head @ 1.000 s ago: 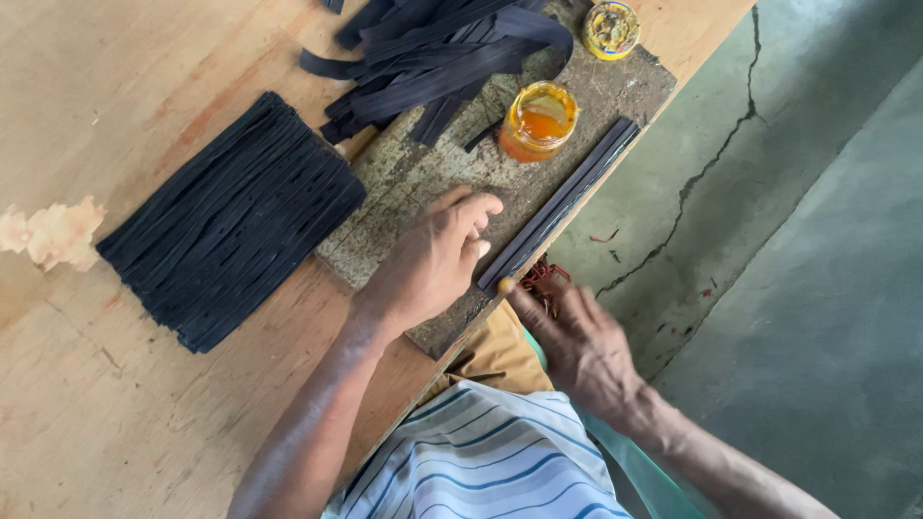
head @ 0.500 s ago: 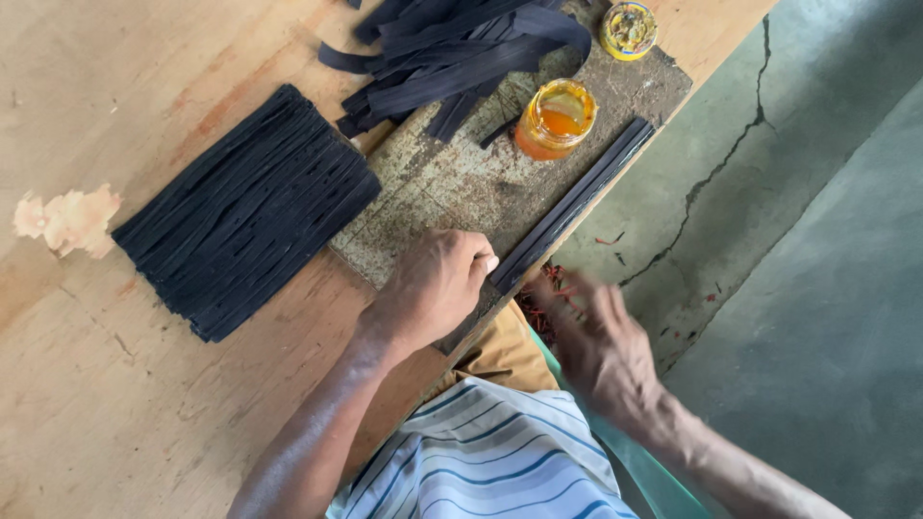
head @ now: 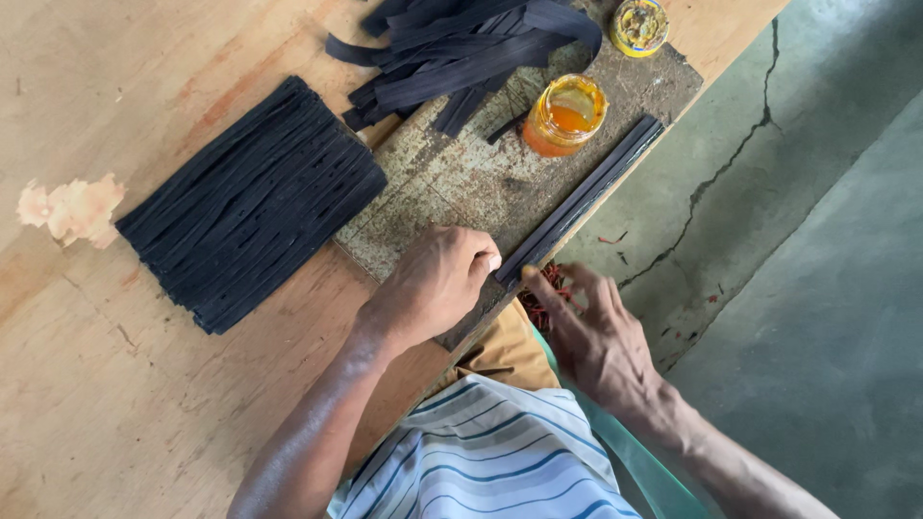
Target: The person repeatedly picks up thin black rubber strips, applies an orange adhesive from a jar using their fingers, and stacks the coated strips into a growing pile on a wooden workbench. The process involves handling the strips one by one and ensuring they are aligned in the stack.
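My left hand curls closed, pinning the near end of the long black strip bundle along the stained board's bench-edge side. My right hand, fingers spread, touches that end; squaring it calls for steady pressure.

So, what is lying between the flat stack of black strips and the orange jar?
In the head view, between the flat stack of black strips and the orange jar lies only the bare, stained surface of the work board. The loose pile of strips sits further up.

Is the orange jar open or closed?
Open. The jar stands upright with no lid, so its orange contents show from above. A lid lies nearby.
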